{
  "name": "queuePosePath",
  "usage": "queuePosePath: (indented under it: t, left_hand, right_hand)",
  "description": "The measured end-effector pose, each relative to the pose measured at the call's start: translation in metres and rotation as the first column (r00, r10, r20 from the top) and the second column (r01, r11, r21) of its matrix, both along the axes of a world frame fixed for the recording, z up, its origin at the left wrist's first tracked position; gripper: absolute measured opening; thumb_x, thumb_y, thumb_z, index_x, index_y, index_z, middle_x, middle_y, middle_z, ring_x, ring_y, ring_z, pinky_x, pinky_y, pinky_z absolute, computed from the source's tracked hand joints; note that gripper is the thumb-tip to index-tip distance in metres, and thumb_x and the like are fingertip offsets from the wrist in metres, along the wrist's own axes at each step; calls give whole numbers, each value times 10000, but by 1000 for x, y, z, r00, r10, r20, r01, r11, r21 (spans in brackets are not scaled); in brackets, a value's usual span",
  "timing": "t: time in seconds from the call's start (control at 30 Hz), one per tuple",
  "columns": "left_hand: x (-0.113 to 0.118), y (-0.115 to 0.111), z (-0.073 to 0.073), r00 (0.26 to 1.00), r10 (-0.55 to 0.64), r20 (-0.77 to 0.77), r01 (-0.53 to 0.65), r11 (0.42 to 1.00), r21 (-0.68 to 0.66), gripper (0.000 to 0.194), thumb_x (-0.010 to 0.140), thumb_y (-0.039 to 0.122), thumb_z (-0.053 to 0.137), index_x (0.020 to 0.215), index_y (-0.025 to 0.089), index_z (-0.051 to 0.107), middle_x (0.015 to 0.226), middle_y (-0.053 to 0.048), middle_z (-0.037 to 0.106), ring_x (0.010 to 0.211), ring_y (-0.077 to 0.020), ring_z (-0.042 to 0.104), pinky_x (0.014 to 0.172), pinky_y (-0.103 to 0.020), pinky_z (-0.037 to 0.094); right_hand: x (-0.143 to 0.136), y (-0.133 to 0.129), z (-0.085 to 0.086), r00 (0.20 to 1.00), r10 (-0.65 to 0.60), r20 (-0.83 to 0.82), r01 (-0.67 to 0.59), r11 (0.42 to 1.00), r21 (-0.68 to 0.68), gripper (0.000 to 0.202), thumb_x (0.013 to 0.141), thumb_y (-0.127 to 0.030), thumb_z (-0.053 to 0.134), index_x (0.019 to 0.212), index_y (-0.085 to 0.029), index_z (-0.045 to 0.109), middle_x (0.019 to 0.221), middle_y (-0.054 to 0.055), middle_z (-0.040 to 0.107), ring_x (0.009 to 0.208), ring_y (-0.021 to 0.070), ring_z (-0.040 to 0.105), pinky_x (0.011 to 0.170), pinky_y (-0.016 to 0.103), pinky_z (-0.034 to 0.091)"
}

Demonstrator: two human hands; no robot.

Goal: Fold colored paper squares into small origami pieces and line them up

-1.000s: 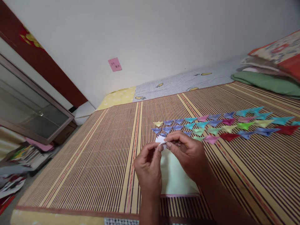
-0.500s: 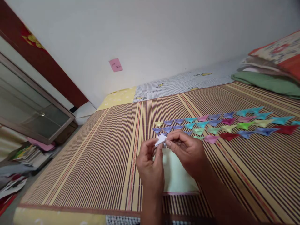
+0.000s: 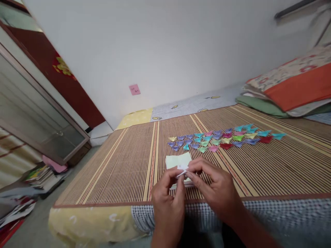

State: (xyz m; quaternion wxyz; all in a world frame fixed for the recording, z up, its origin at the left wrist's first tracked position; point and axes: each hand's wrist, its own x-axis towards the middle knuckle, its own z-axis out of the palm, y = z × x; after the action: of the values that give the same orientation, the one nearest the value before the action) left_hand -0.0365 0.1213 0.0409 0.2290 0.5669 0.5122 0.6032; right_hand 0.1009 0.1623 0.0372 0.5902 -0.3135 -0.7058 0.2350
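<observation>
Between both sets of fingertips is a small folded white paper [image 3: 182,168]. My left hand [image 3: 169,193] pinches its left side, thumb below and index finger behind. My right hand [image 3: 216,182] grips the right side between thumb and fingers. Beneath and behind the hands lies a stack of pale green paper sheets [image 3: 178,160], partly covered by them. Beyond the stack, several rows of small folded paper pieces [image 3: 216,142] in blue, cyan, pink, red, green and yellow stretch to the right on the striped mat [image 3: 124,165].
Folded bedding [image 3: 292,89] is piled at the back right. A pink note [image 3: 134,89] is on the wall. At the left stand a glass-panelled cabinet [image 3: 49,113] and a stack of books [image 3: 38,177]. The mat's front edge runs just below my hands.
The view has shifted, showing more of the bed's front edge and the bedding. My hands appear lower in view, and the white paper is now seen more edge-on between them.
</observation>
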Motion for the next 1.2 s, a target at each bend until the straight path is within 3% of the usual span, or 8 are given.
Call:
queuePosePath:
  t: [0.1,0.17,0.3,0.43,0.7,0.87,1.03,1.2]
  left_hand:
    - [8,-27,3,980,35,198,-35,999,-3,123,907,272,726,1018,221,726,1005,-55,787,906,-189,760,822,-280,608]
    - [13,-41,3,973,59,223,-65,998,24,138,906,269,730,1037,226,737,1024,-52,791,937,-185,761,834,-266,609]
    - [16,-63,0,992,118,44,-124,970,207,144,920,205,708,1030,256,786,1088,-36,785,1045,-193,737,929,-286,584]
    - [17,-80,-2,970,216,-112,-160,912,378,340,917,104,678,1181,305,753,1171,-15,775,1103,-192,722,962,-300,575]
    - [21,-98,10,945,235,-226,-99,866,489,350,895,36,663,1138,269,758,1116,-24,792,1046,-178,746,931,-285,587]
    - [16,-100,14,963,181,-197,-79,895,438,277,875,66,700,1042,261,805,1032,-41,810,985,-201,762,893,-297,601]
    - [17,-97,14,998,-11,58,-4,971,238,146,866,162,753,948,255,829,1016,-64,789,983,-223,744,848,-317,618]
    - [21,-91,16,976,-79,203,32,974,224,76,818,184,806,838,252,834,899,-38,780,902,-177,733,795,-243,609]
  right_hand:
    - [2,-27,9,997,-77,-5,77,993,85,132,949,-134,621,850,-221,632,864,23,681,843,174,679,752,270,527]
    - [4,-43,15,994,-106,-10,107,985,134,142,946,-122,623,841,-218,628,860,22,683,842,170,683,756,264,530]
    - [10,-69,24,996,-85,-17,87,977,196,150,948,-114,623,841,-216,641,837,8,692,815,152,697,744,237,542]
    - [16,-89,28,991,-128,-37,133,971,199,116,946,-122,633,963,-224,684,892,9,743,839,152,730,752,217,569]
    - [21,-107,32,989,-137,-57,146,960,238,137,924,-101,657,949,-226,705,893,-8,777,808,131,750,759,182,574]
    - [24,-108,33,998,-37,-51,44,988,149,111,918,-121,676,896,-223,713,846,-17,760,787,124,735,729,182,558]
    - [22,-105,28,990,61,-129,-59,998,18,80,922,-199,705,852,-235,715,843,-20,740,808,127,715,731,198,546]
    - [15,-101,18,978,8,-208,-21,998,-58,35,932,-239,699,912,-252,726,941,1,755,906,161,724,794,248,562]
